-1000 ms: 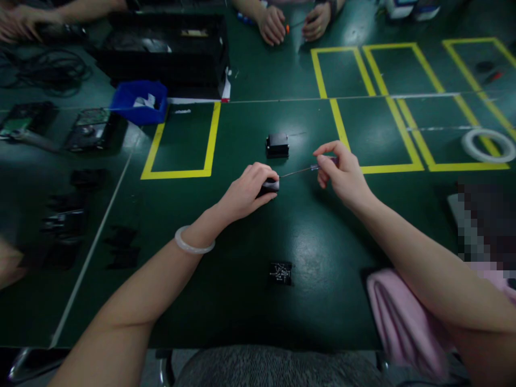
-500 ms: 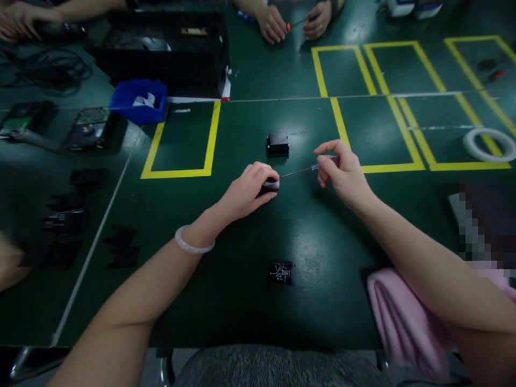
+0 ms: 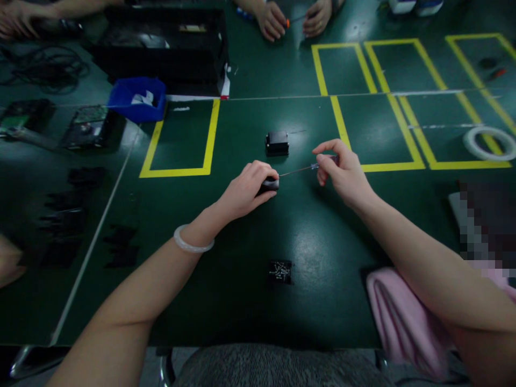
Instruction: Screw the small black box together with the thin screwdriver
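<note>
Hardly anything has moved since half a second ago: the dark part (image 3: 271,184) sits at the same spot on the table (image 3: 237,279), near its middle. Over it curls the left hand (image 3: 250,188), gripping it from above, with its right end showing. Against that end points the screwdriver (image 3: 296,171), handle held between the fingers of the right hand (image 3: 338,172); whether the tip is seated is too small to tell. Just beyond stands a black block (image 3: 277,143). Nearer the body, loose screws (image 3: 281,271) lie in a small black tray (image 3: 274,280). Farther out are a blue bin (image 3: 158,110) at left and pink cloth (image 3: 397,306) at right.
</note>
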The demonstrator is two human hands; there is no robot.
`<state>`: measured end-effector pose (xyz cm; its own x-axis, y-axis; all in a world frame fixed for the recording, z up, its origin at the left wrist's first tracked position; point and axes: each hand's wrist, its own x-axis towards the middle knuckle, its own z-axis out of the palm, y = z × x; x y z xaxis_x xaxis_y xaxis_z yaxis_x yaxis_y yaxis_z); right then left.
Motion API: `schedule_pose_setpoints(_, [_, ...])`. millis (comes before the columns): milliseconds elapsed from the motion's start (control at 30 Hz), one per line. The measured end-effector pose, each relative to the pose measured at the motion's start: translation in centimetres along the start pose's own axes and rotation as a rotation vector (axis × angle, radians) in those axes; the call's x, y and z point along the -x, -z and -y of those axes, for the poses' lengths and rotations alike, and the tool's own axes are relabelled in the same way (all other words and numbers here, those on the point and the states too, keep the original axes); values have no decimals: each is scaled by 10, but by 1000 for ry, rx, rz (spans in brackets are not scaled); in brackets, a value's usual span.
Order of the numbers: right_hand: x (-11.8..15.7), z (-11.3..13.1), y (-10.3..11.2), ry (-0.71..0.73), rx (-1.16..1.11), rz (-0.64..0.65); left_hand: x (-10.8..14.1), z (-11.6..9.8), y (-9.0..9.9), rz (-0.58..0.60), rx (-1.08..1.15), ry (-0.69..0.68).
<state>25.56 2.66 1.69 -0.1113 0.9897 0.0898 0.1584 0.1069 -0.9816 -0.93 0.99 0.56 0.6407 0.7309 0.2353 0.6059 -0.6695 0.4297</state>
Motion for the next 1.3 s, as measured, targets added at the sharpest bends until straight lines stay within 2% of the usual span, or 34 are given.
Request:
schedule_pose_setpoints(167, [-1,0,0,28,20,-11,0,-1,1,-3,6,-4])
schedule_pose_setpoints(467, [-3,-5,1,-29,-75,43,1,-1,2,3,0,-7])
schedule_pose_setpoints(767, [-4,-7,0,-82,-108,-13,0,-1,1,-5,-17,-14])
schedule_pose_setpoints(1000, [-4,-6,1,-77,-64,16,0,-4,1,6,-27,4])
schedule_pose_setpoints(1300, [-3,-7,-1,-40,-68,-15,0,-3,1,-10,-37,-9])
